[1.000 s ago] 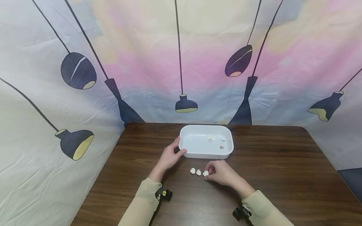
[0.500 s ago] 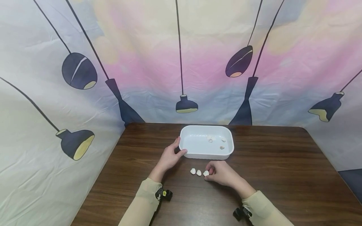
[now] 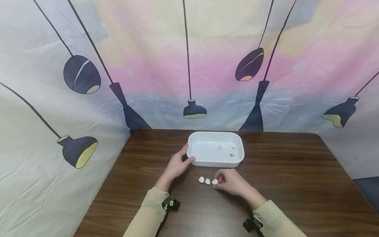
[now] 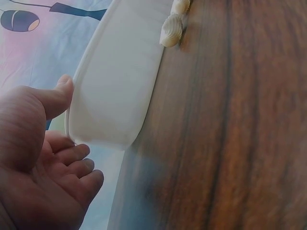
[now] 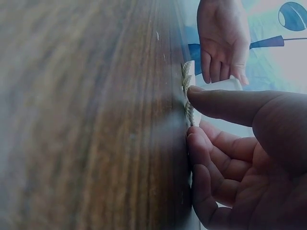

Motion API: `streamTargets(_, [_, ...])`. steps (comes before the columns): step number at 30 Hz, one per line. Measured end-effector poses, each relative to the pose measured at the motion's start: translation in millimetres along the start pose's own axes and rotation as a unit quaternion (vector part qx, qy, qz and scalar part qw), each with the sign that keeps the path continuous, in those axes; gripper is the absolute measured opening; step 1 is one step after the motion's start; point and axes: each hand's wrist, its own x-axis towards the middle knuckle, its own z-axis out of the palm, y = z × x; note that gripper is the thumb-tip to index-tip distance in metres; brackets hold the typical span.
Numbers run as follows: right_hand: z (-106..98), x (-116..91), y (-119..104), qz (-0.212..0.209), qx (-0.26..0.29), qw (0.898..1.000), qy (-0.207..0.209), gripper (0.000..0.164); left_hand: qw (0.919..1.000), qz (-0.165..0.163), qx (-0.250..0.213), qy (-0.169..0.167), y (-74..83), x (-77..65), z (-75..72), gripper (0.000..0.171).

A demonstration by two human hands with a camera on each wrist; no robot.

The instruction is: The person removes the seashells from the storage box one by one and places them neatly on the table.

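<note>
Pinching a pale shell [image 3: 214,182] with the right hand [image 3: 234,183] in front of the white tray [image 3: 215,164], two loose shells [image 3: 201,180] lined up before the tray, the left hand [image 3: 176,165] gripping the tray's left end, small pieces [image 3: 232,155] inside the tray, wooden table [image 3: 284,164] beneath.

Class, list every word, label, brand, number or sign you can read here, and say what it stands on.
No text can be read in any view.
White tray: no lettering visible.
Shells: ridges, no lettering visible.
Backdrop: pictured lamps, no words.
Black wrist devices: too small to tell whether any marks are letters.
</note>
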Motion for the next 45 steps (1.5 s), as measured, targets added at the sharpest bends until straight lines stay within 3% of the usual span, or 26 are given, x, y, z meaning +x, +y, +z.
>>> streamTargets(18, [-2,2,2,-0.001,-0.008,1.0,-0.002,0.024,0.9999,0.002,0.008,-0.006,3.5,1.2,-1.2,0.078])
streamTargets(32, [-24,-3,2,-0.024,0.015,0.998,-0.06,0.031,0.9999,0.0,0.013,-0.007,2.7,-1.0,-1.2,0.077])
streamTargets(39, [-43,-6,1,-0.063,0.03,0.992,-0.101,0.034,0.9999,-0.001,0.009,-0.007,4.7,-0.2,-0.7,0.077])
streamTargets(45, [-61,-7,-2,-0.079,0.073,0.991,-0.078,0.037,0.9999,-0.006,0.008,-0.008,4.0,-1.2,-0.9,0.077])
